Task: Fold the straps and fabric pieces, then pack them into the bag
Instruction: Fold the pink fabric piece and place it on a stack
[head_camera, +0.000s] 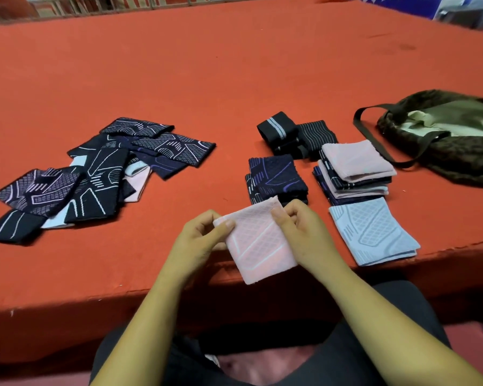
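Note:
A folded pink fabric piece [258, 242] is held over the table's near edge. My left hand [200, 240] pinches its left corner and my right hand [300, 231] pinches its upper right edge. Unfolded dark patterned pieces [95, 174] lie in a loose heap at the left. Folded stacks sit to the right: a navy stack [276, 176], a pink-topped stack [354, 168], a light blue piece [372, 231] and rolled black straps [293, 133]. The dark olive bag [446, 137] lies open at the far right, its strap looped toward the stacks.
The red cloth-covered table [234, 79] stretches far back, with its front edge [95, 296] close to my lap. Something pink lies on my lap [248, 366] below the table edge.

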Demonstrator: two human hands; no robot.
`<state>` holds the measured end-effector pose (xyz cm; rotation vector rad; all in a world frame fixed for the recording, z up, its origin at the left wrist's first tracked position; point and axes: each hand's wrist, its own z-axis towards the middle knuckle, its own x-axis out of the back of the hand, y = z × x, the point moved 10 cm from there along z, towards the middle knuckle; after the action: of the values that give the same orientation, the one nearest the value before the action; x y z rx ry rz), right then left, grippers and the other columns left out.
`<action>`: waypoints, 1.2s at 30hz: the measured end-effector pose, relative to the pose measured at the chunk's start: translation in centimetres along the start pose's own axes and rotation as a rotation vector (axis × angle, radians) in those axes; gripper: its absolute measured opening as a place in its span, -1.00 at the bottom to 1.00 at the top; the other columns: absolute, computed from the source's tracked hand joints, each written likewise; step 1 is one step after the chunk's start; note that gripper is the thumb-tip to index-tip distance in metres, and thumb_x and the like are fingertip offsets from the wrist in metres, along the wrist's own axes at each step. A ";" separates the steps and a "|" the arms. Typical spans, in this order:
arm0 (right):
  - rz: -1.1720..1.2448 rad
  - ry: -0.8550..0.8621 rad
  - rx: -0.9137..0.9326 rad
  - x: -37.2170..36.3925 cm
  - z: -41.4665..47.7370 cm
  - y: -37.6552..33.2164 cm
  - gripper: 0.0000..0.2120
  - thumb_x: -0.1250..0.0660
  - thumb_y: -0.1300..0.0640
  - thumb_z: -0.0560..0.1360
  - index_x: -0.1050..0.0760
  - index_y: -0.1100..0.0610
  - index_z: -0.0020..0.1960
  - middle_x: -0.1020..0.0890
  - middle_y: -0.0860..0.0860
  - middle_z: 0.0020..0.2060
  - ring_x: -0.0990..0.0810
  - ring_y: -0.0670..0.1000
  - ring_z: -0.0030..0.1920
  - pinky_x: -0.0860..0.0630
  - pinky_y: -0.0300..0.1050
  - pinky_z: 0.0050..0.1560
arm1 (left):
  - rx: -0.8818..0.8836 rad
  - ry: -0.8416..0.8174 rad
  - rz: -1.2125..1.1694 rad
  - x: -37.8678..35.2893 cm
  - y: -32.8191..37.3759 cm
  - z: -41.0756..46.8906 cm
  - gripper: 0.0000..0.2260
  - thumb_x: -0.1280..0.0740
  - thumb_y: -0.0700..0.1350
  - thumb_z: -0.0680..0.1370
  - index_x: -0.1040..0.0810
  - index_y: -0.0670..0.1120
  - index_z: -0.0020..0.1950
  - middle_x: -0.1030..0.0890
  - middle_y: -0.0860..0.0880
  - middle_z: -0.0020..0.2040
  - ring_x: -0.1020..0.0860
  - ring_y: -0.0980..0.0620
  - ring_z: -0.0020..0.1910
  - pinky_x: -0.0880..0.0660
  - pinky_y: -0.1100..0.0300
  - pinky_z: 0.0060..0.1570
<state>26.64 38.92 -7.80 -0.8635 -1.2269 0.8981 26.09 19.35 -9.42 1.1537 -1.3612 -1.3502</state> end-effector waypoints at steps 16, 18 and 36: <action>0.054 0.442 -0.079 12.0 0.4 4.5 -0.95 -0.26 0.14 0.61 -0.44 0.10 0.05 -0.59 -0.11 -0.22 -0.56 0.01 -0.11 -0.39 -0.13 -0.09 | 0.158 0.022 -0.037 -13.5 -2.0 5.1 -0.61 -0.42 -0.09 0.47 -0.45 0.00 0.27 -0.67 -0.01 0.00 -0.67 0.07 -0.11 -0.61 0.02 -0.01; -0.040 0.468 -0.104 14.2 0.8 5.8 -0.98 -0.27 0.18 0.59 -0.45 0.13 0.00 -0.53 -0.13 -0.32 -0.53 0.07 -0.15 -0.35 -0.10 -0.14 | 0.123 -0.063 -0.034 -16.2 -1.9 5.4 -0.56 -0.39 -0.28 0.52 -0.37 -0.07 0.35 -0.67 -0.05 0.02 -0.68 0.05 -0.08 -0.61 0.00 0.06; -0.618 0.360 -0.154 18.5 1.7 11.7 -0.86 -0.29 0.12 0.58 -0.48 0.15 0.10 -0.64 0.14 -0.02 -0.56 0.25 0.03 -0.40 0.07 -0.09 | -0.526 -0.078 1.119 -23.6 -2.7 5.1 -0.49 -0.25 0.21 0.51 -0.50 -0.11 0.31 -0.32 -0.13 0.41 -0.33 -0.12 0.32 -0.31 0.01 0.30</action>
<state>25.83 60.67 -10.99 -0.6660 -1.1512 0.1441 25.62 43.56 -11.62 -0.0814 -1.2548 -0.8017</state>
